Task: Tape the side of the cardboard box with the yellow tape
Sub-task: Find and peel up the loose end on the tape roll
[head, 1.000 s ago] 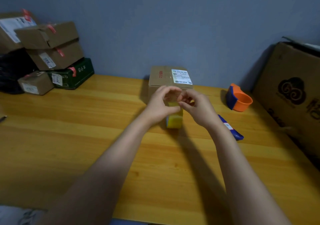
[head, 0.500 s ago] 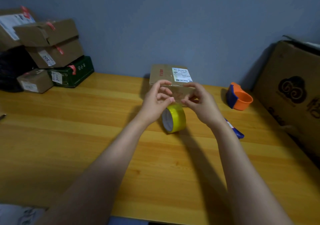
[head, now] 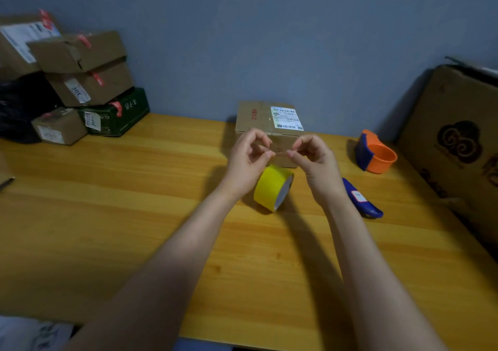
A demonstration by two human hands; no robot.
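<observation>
1. Forearms are reaching out from the near edge over the wooden table [head: 107,229].
2. Yellow tape [head: 270,186] is standing on its edge on the table, just below both hands, its core facing right.
3. Left hand [head: 246,159] and right hand [head: 314,162] are hovering above the roll, fingertips pinching toward each other; whether they are gripping a strip of tape, I cannot tell.
4. Cardboard box [head: 265,117] is sitting right behind the hands, against the wall.
5. Orange-and-blue tape dispenser [head: 376,155] is lying well to the right.
</observation>
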